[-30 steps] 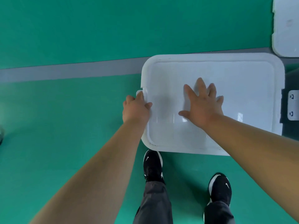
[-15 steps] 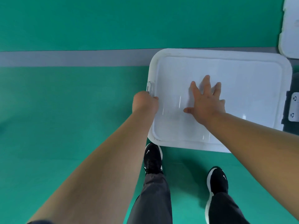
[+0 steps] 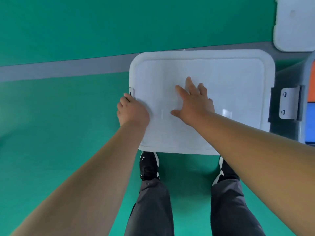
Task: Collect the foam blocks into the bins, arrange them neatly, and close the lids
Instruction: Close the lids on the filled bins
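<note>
A white bin lid (image 3: 221, 79) lies on top of its bin on the green floor in front of me. My right hand (image 3: 192, 103) rests flat on the lid's middle, fingers spread. My left hand (image 3: 133, 109) is curled over the lid's left edge, its fingertips just below the small white latch (image 3: 131, 93). The lid hides the bin's contents. At the right edge, orange foam (image 3: 312, 82) and blue foam (image 3: 311, 123) show inside a second clear bin (image 3: 288, 133).
The second bin's white latch (image 3: 289, 103) faces the lidded bin. Another white lid (image 3: 294, 23) lies at the top right. A grey stripe (image 3: 59, 70) crosses the green floor. My black shoes (image 3: 149, 166) stand close against the bin's near side.
My left hand has curled tighter and slid slightly down the lid's left edge beside the latch. My right hand stays flat on the lid. The view has shifted, so the second bin shows.
</note>
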Action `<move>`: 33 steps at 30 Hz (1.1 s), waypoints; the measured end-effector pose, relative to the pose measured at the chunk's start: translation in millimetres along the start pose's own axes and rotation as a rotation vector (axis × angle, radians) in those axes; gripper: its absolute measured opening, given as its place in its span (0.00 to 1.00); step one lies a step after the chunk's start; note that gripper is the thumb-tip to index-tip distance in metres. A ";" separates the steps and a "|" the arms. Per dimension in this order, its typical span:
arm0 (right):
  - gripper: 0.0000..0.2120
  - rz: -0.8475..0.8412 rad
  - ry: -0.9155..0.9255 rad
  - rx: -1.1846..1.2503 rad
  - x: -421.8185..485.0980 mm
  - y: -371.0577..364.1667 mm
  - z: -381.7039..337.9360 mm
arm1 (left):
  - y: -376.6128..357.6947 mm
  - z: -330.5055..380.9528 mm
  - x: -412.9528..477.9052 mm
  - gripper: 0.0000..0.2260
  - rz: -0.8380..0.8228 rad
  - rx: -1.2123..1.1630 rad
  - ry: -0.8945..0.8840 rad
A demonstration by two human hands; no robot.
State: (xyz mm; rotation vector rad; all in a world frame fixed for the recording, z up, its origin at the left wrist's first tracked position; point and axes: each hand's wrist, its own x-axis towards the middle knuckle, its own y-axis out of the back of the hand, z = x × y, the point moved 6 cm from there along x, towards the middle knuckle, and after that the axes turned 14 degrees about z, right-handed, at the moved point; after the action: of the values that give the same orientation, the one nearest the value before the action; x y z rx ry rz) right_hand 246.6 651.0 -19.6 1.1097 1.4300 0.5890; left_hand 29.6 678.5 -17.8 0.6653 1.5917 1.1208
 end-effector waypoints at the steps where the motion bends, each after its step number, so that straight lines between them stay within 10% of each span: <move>1: 0.40 0.026 0.002 0.066 -3.3 6.7 11.7 | 1.4 10.8 -12.3 0.36 0.047 0.034 -0.050; 6: 0.21 0.269 -0.085 0.141 -28.7 35.6 124.7 | -12.1 112.2 -82.7 0.44 0.050 0.064 -0.448; 11: 0.29 0.311 -0.162 0.114 -40.2 53.4 235.7 | -46.9 226.3 -127.2 0.52 -0.024 0.144 -0.674; 16: 0.51 0.122 -0.553 0.419 -28.8 36.3 299.3 | -79.5 290.3 -145.3 0.66 -0.138 0.259 -0.559; 33: 0.44 -0.128 -0.511 0.554 -13.0 36.8 313.7 | -95.1 305.2 -144.1 0.68 -0.145 0.374 -0.521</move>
State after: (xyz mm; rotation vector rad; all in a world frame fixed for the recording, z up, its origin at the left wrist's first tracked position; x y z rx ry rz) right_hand 553.4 579.1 -44.5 1.4550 1.2181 -0.2009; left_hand 373.4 618.7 -52.3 0.9785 1.3693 0.4843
